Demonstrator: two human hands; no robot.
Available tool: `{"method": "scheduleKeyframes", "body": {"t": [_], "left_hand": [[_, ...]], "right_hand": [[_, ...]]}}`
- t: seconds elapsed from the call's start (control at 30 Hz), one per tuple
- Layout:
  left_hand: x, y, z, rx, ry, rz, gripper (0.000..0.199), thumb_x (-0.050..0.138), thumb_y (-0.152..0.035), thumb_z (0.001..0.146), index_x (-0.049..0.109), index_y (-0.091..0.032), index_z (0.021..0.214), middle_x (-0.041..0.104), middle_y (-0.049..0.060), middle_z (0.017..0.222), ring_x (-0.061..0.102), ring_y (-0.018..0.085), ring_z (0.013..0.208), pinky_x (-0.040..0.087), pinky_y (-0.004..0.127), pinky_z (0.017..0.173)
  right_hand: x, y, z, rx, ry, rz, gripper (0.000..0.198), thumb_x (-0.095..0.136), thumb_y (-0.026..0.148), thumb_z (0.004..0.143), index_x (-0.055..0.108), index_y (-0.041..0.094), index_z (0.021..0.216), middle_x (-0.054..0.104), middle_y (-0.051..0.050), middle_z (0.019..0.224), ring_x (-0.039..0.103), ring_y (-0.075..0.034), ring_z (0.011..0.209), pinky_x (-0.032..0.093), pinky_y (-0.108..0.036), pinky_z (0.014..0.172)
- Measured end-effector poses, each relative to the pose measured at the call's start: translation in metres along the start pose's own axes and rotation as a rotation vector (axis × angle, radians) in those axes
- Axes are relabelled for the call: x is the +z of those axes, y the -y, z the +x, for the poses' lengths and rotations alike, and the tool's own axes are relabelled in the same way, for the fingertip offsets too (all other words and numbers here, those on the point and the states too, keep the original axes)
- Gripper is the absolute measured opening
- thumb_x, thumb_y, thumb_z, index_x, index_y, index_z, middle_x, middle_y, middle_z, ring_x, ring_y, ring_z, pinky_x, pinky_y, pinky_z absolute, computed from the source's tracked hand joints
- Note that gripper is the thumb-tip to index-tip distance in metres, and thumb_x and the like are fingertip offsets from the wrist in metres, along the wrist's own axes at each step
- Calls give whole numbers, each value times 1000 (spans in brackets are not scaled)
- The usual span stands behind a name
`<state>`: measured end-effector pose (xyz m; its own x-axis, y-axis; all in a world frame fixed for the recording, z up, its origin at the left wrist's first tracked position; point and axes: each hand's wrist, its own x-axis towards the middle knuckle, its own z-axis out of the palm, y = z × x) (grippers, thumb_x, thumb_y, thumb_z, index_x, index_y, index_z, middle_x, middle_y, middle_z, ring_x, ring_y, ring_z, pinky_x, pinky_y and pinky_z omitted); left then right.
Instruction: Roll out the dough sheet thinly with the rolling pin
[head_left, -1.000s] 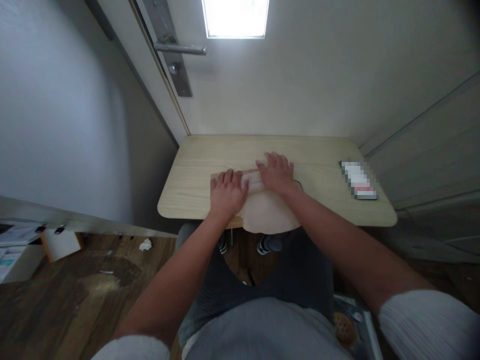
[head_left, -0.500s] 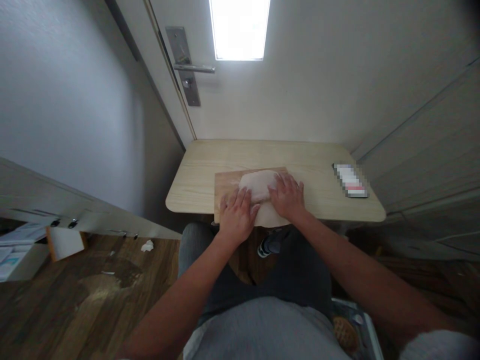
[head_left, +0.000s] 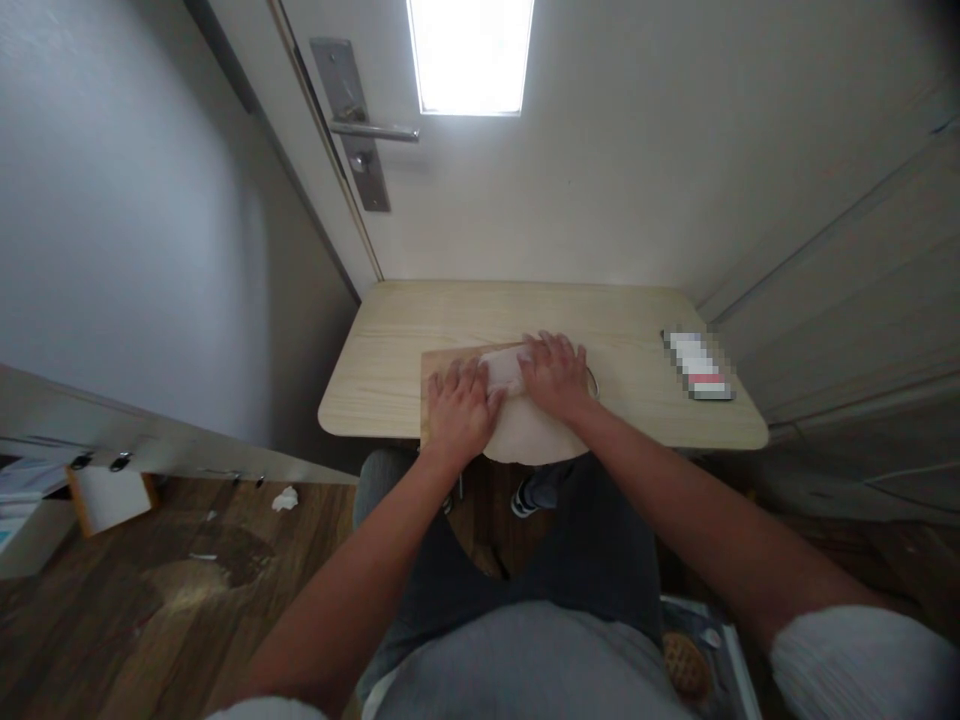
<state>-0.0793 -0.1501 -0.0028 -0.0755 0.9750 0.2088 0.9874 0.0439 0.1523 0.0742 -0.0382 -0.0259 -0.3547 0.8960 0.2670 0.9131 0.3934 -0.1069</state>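
A thin, pale sheet of dough (head_left: 525, 428) lies on a wooden board (head_left: 429, 372), and its near edge hangs over the front of the table. Along its far side, a thicker rolled band of dough runs between my hands; whether a rolling pin is inside cannot be seen. My left hand (head_left: 461, 408) rests open on the left end of this band, fingers spread and pointing away from me. On the right end lies my right hand (head_left: 556, 378), palm down, also open with fingers apart. Parts of the dough and board are hidden under both hands.
The small light-wood table (head_left: 375, 350) stands against a door with a metal handle (head_left: 375, 131). A phone with a blurred screen (head_left: 699, 366) lies at its right. Crumpled white paper (head_left: 285, 499) is on the floor; a tray with a round brown item (head_left: 685, 665) is at lower right.
Both hands have shifted slightly left and closer together. The dough between them looks narrower from front to back, and more of the flat sheet shows toward me.
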Motion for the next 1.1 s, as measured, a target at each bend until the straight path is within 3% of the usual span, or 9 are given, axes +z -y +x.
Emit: {"method": "scheduleKeyframes", "body": {"t": [0.73,1.1], "left_hand": [[8,25,58,-35,5,19,57,15,-53,102,52,-31,139,48,7,151,40,31,138,26,59,113],[12,37,85,-68,139,-38,52,19,-51,101,54,-35,136,50,7,148,41,32,137,27,66,111]], "right_hand": [[8,6,64,53,134,74,59,27,53,100,41,26,151,43,-12,154,37,-36,138,27,-62,111],[1,13,86,78,230,65,61,24,55,101,40,24,150,42,-16,153,36,-38,138,28,-66,108]]}}
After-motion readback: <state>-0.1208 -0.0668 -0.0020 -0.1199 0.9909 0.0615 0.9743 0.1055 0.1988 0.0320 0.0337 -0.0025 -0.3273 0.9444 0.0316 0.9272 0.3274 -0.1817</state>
